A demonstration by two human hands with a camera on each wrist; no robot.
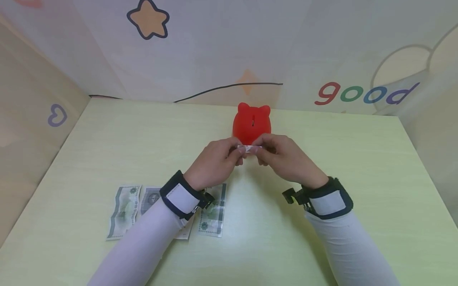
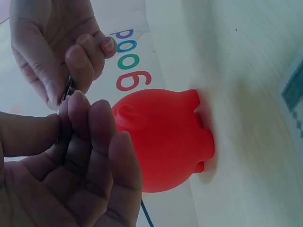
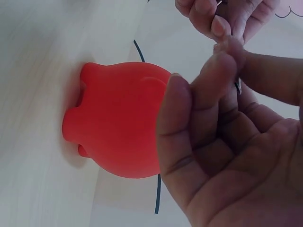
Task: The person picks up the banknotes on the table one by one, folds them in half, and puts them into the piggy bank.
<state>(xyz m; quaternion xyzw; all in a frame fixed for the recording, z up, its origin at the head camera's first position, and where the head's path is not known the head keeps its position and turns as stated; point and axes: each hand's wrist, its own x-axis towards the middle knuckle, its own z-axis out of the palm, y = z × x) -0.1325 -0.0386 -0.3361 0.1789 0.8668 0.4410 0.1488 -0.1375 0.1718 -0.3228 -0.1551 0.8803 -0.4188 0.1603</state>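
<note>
Both hands meet at the middle of the table, just in front of a red piggy bank [image 1: 243,126]. Between their thumbs and fingers they pinch a narrow folded banknote [image 1: 249,149], pale with faint printing. My left hand [image 1: 214,163] grips one end, my right hand [image 1: 287,158] the other. Most of the strip is hidden by the fingertips; in the left wrist view only its thin dark edge shows. The piggy bank stands upright behind the hands, its coin slot [image 1: 253,120] on top partly showing.
Several banknotes lie flat at the left front: a green one [image 1: 123,212] at the far left, a greyish one [image 1: 149,198] partly under the left forearm, and another green one [image 1: 216,216] below the left wrist. A printed cloth backdrop [image 1: 222,47] stands behind the table.
</note>
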